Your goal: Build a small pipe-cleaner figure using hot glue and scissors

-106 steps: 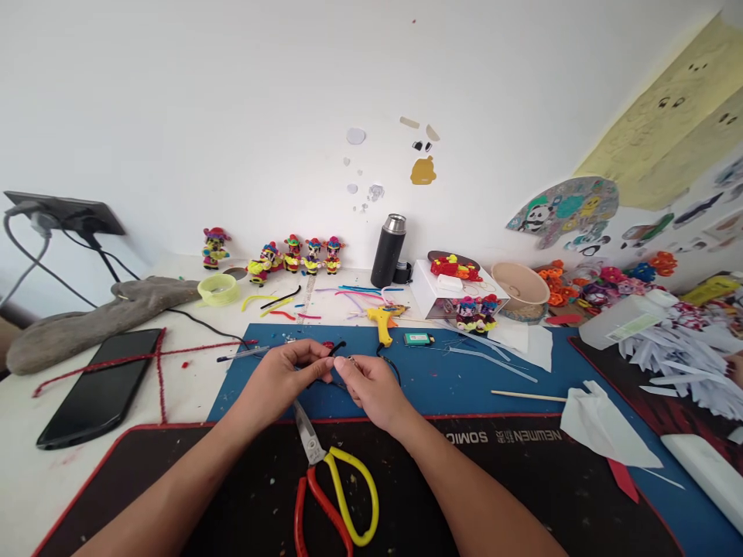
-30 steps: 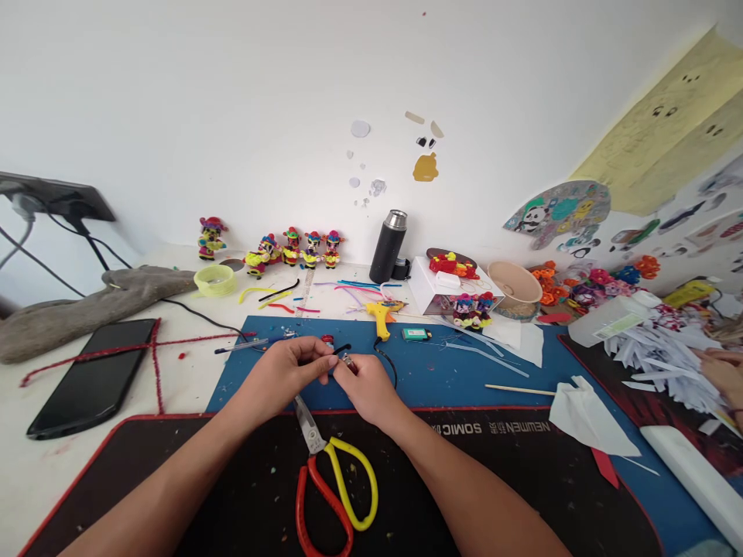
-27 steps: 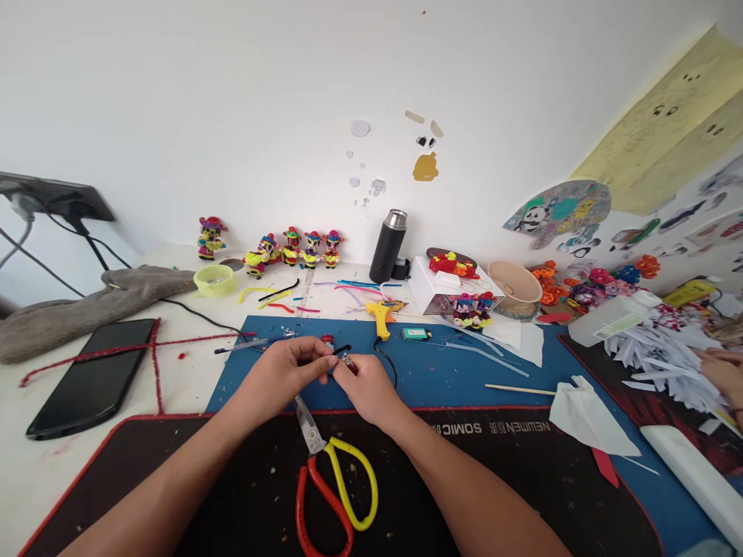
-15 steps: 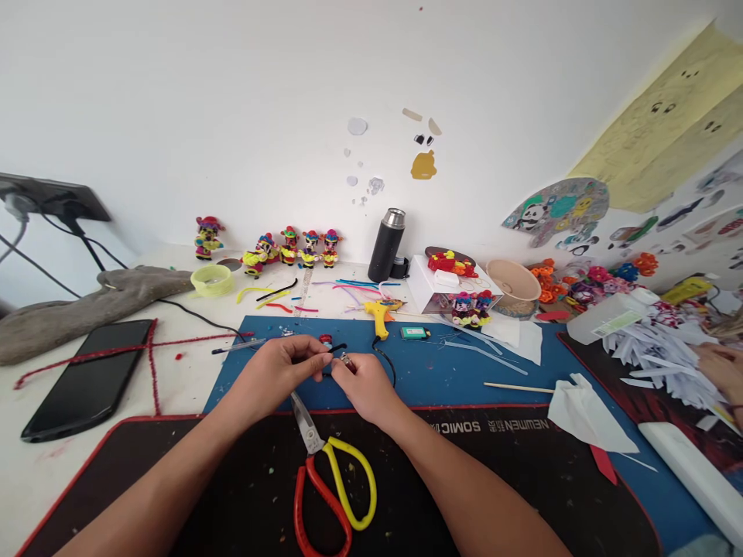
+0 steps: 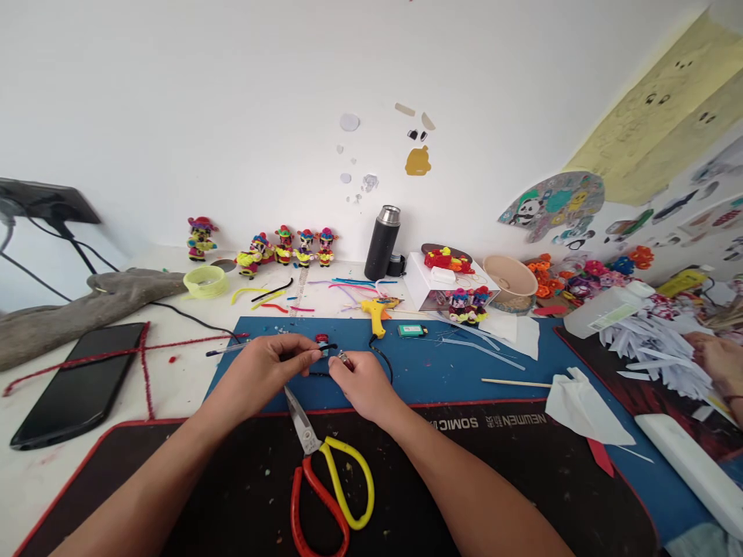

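Note:
My left hand (image 5: 275, 367) pinches a short black fuzzy stem (image 5: 328, 346) between thumb and fingertips. Close by on the right, my right hand (image 5: 361, 379) is closed on a small metallic tool (image 5: 344, 357), mostly hidden by the fingers. A small gap separates the two hands. Just behind them a small red and blue piece (image 5: 321, 340) rests on the blue mat (image 5: 453, 379). Scissors with one red and one yellow handle (image 5: 330, 487) lie below my hands on the black mat (image 5: 244, 495). Behind my right hand lies a yellow glue gun (image 5: 378, 313).
A black phone (image 5: 81, 387) lies at left under red fuzzy stems. Small figures (image 5: 283, 246) and a black flask (image 5: 382, 244) stand near the wall. At right are a bottle (image 5: 609, 309), paper strips (image 5: 647, 344) and another person's hand (image 5: 720, 360).
My hands have moved slightly apart, uncovering more of the small red and blue piece behind them. The whole view has shifted a little.

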A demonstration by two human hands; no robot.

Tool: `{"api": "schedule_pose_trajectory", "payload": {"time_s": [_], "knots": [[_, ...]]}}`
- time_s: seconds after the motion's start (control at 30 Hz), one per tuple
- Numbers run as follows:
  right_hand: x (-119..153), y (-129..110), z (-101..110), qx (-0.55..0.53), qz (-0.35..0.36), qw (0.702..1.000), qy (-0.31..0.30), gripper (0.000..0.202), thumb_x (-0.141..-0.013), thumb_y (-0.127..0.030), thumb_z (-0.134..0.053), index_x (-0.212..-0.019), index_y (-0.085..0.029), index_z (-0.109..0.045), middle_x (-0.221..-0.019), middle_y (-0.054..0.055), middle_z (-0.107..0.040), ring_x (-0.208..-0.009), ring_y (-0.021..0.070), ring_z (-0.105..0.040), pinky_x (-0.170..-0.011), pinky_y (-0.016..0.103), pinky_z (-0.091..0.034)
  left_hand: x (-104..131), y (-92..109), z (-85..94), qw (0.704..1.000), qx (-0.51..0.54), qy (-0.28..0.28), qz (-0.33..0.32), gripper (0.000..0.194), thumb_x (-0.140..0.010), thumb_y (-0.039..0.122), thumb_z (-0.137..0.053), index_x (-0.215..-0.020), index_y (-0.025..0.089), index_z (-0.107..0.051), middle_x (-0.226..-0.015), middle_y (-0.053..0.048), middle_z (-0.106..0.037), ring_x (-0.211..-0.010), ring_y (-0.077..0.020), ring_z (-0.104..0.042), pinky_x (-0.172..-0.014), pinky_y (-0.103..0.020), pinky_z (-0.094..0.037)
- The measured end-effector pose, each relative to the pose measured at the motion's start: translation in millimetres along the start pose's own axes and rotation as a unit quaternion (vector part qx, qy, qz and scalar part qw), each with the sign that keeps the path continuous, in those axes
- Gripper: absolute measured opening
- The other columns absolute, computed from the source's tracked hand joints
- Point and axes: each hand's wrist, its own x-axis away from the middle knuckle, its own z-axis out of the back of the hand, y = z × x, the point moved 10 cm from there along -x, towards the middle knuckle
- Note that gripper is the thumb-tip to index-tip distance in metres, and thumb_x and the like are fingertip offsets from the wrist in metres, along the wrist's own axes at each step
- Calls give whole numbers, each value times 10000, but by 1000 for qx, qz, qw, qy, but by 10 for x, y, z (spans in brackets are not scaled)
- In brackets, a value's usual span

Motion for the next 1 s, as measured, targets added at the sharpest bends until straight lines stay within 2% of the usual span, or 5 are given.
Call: {"api": "schedule_pose_trajectory", "payload": {"time_s": [0.33,0.67,1.0], "knots": [[1,-30,-8,-2,4,1000,-5,417,-916,-425,-539,-590,-252,-346,-519,-62,-359,-523,128,-321,-527,290,-208,-1,1,-10,1000,-7,1,-3,387,-860,612,-683,-850,254,-829,-728,-10,-752,-725,-223,-675,-674,-270,-508],[20,-50,-5,1,4,1000,-7,421,-903,-453,-529,-595,-247,-329,-523,-66,-348,-519,114,-322,-518,286,-195,-13,-20,38,1000,-15,22,-3,373,-841,607,-683,-883,271,-839,-898,-25,-831,-847,-267,-724,-778,-308,-530],[12,-106,-31,20,22,999,-28,426,-906,-465,-517,-600,-240,-325,-563,-62,-315,-555,113,-301,-530,293,-191,-7,151,86,989,-74,47,-115,310,-935,515,-644,-877,269,-823,-883,-44,-773,-845,-244,-687,-786,-321,-509]]}}
